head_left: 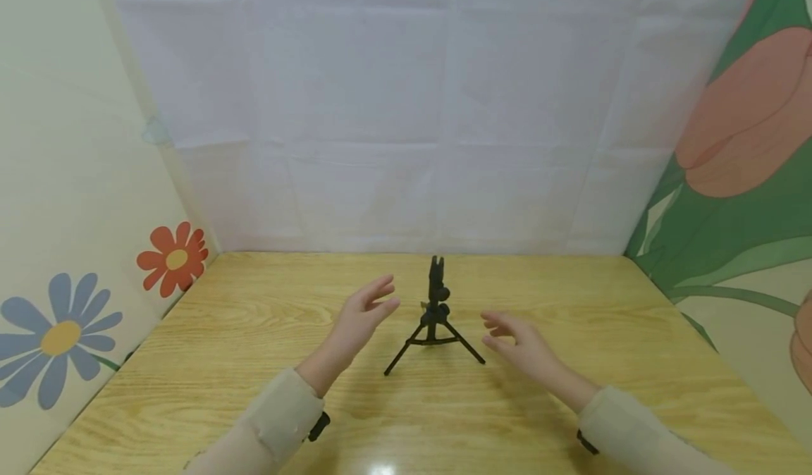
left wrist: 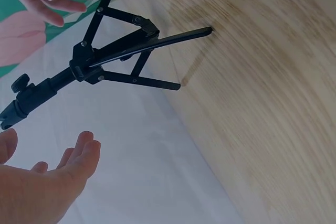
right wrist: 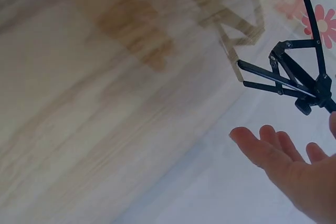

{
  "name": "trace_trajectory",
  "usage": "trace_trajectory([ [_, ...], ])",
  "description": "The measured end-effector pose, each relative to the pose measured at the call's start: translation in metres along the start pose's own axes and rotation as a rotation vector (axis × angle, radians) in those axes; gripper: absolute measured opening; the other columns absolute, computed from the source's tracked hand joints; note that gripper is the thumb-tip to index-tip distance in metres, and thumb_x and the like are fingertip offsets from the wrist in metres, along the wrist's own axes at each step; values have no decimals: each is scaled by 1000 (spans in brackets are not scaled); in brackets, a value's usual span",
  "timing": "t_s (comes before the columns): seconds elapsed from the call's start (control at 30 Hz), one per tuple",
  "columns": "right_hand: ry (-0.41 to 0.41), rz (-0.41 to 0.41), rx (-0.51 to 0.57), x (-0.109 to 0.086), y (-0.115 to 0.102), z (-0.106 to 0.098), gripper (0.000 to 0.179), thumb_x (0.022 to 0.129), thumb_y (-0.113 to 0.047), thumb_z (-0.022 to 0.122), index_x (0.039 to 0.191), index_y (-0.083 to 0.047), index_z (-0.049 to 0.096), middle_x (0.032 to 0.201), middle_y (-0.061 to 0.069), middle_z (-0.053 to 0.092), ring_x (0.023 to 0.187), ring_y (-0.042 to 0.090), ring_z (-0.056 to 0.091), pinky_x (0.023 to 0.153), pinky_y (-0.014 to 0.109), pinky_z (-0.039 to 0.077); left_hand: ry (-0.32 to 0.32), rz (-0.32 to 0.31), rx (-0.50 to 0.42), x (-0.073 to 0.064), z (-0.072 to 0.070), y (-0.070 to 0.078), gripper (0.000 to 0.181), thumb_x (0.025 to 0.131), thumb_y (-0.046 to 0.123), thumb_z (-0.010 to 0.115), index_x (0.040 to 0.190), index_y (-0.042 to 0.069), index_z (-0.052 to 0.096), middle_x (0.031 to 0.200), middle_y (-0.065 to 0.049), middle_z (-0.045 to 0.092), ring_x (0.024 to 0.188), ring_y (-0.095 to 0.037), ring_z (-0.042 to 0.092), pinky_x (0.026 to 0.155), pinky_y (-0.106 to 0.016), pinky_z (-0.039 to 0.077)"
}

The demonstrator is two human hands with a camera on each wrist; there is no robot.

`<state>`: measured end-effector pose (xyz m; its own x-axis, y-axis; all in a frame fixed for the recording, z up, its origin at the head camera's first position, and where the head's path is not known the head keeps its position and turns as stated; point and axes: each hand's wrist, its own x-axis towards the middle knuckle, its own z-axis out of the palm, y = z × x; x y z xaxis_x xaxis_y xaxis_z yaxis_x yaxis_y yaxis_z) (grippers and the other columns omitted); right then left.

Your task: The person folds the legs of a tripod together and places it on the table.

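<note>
A small black tripod (head_left: 433, 313) stands upright on the wooden table with its three legs spread, a forked top and knobs on its right side. To its left, my left hand (head_left: 355, 323) hovers with fingers loosely extended, holding nothing. My right hand (head_left: 523, 344) is on the other side, fingers relaxed and apart from the tripod. The left wrist view shows the tripod (left wrist: 79, 69) beyond my left hand (left wrist: 52, 182), with the other hand's fingers at the top. From the right wrist, my right hand (right wrist: 294, 166) appears below the tripod legs (right wrist: 281, 88), palm bare.
The wood-grain table (head_left: 222, 320) reaches back to a white cloth backdrop (head_left: 380, 108). A flower-printed panel (head_left: 76, 179) borders the left side, and a green panel with pink tulips (head_left: 717, 214) borders the right.
</note>
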<state>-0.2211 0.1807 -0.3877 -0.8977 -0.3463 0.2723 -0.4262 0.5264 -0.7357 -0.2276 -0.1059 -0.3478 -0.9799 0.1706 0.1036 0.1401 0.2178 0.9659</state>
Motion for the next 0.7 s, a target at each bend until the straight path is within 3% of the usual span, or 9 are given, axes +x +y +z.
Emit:
trace_trajectory([
  [0.43, 0, 18, 155, 4, 1, 13, 39, 94, -2, 61, 129, 13, 52, 124, 33, 56, 113, 44, 57, 94, 47, 49, -4, 10, -28, 5, 13, 3, 52, 99, 18, 58, 148, 8, 41, 142, -18, 48, 124, -37, 49, 104, -57, 36],
  [0.7, 12, 96, 207, 6, -3, 21, 40, 95, -2, 60, 132, 10, 52, 128, 31, 55, 117, 44, 54, 96, 49, 47, -16, 19, -60, 7, 19, 7, 52, 99, 17, 58, 148, 8, 41, 145, -18, 45, 125, -36, 49, 104, -57, 36],
])
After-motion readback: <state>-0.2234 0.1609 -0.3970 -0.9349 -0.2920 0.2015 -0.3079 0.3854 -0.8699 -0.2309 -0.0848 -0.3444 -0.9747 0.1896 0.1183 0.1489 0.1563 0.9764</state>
